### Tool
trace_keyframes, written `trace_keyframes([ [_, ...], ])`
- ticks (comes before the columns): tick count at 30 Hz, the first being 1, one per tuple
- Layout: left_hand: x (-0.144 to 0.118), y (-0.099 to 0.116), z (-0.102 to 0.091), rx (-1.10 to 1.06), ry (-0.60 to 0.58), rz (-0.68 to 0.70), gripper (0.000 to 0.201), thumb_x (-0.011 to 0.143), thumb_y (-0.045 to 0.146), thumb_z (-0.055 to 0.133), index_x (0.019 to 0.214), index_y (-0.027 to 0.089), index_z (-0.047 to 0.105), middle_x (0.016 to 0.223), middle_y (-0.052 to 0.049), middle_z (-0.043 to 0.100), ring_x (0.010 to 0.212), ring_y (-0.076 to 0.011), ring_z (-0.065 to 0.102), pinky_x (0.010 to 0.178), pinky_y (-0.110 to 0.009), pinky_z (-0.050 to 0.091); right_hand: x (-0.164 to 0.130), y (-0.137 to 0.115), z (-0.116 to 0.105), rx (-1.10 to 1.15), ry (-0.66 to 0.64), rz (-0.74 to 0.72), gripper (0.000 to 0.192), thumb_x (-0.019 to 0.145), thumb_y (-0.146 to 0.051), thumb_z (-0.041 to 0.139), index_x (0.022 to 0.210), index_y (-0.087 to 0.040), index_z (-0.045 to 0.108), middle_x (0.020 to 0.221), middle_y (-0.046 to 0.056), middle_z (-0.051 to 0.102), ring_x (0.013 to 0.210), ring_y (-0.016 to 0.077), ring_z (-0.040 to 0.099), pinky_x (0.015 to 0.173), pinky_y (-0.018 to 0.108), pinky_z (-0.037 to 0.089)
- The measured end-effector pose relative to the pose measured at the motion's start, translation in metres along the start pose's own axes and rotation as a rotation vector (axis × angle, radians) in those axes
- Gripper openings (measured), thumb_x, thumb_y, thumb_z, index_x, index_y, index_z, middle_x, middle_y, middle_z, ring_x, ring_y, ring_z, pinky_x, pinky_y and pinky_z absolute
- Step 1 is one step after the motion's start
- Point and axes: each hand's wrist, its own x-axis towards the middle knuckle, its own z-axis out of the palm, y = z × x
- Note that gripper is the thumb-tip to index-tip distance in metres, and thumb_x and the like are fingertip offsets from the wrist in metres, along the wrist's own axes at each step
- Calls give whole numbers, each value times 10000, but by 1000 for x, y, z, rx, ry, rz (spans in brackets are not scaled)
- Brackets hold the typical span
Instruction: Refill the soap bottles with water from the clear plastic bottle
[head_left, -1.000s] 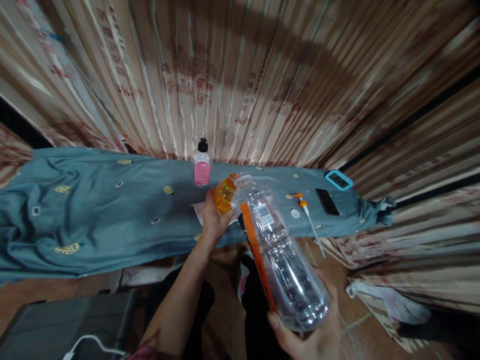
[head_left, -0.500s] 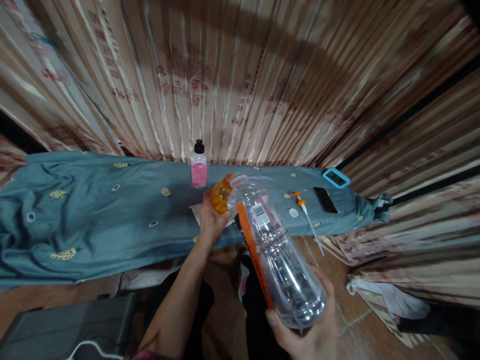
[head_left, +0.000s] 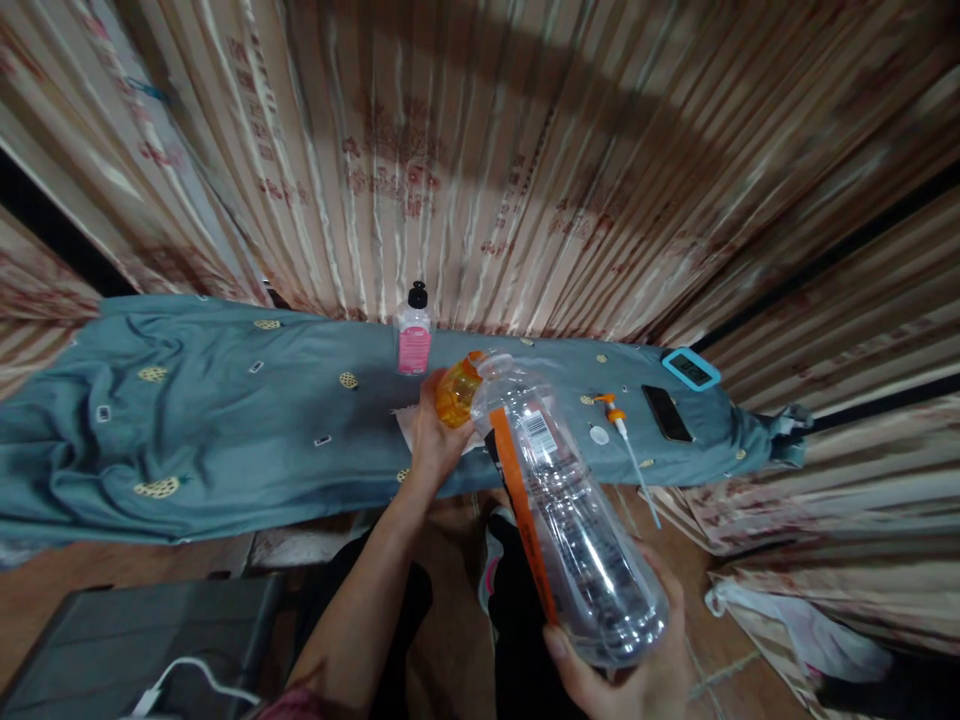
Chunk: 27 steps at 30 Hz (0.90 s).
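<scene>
Hardly anything has shifted since a second ago: right hand (head_left: 637, 670) still grips the tilted clear bottle's (head_left: 562, 510) base, left hand (head_left: 433, 440) wraps the small orange bottle (head_left: 456, 392) at its mouth, perhaps pouring, above the cloth-covered table (head_left: 225, 420).

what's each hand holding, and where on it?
Right hand cups the base of the clear bottle; left hand wraps the small orange bottle by its body, at the clear bottle's mouth.
</scene>
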Motion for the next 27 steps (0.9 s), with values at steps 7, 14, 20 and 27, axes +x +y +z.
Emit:
trace_keyframes([
  [7, 2, -5, 0, 24, 16, 8, 666, 663, 394, 882, 1225, 213, 575, 1113, -105, 735, 1054, -299, 725, 947, -475, 601, 0, 1, 0, 17, -7, -8, 867, 682, -721, 704, 1323, -190, 462, 1136, 144, 663, 958, 326, 704, 807, 465, 556],
  [14, 1, -13, 5, -61, 22, -48, 667, 642, 362, 884, 1212, 203, 575, 1120, -115, 748, 1009, -288, 740, 931, -486, 606, 3, 4, -2, 23, -33, 23, 867, 684, -722, 708, 1321, -187, 462, 1047, 121, 684, 859, 302, 713, 701, 415, 553],
  [20, 1, -11, 7, -115, 16, -51, 734, 626, 359, 900, 1249, 185, 555, 1191, -132, 737, 1053, -280, 742, 943, -447, 616, 3, 5, -1, 34, -18, -9, 843, 707, -702, 704, 1328, -180, 473, 1068, 128, 701, 856, 300, 733, 727, 420, 586],
  [27, 1, -1, 3, -57, -2, -29, 692, 647, 334, 898, 1229, 202, 548, 1099, -93, 767, 941, -256, 766, 828, -388, 645, 3, 3, -2, 8, -24, 11, 891, 693, -728, 703, 1340, -155, 486, 1130, 153, 689, 951, 339, 722, 820, 463, 568],
])
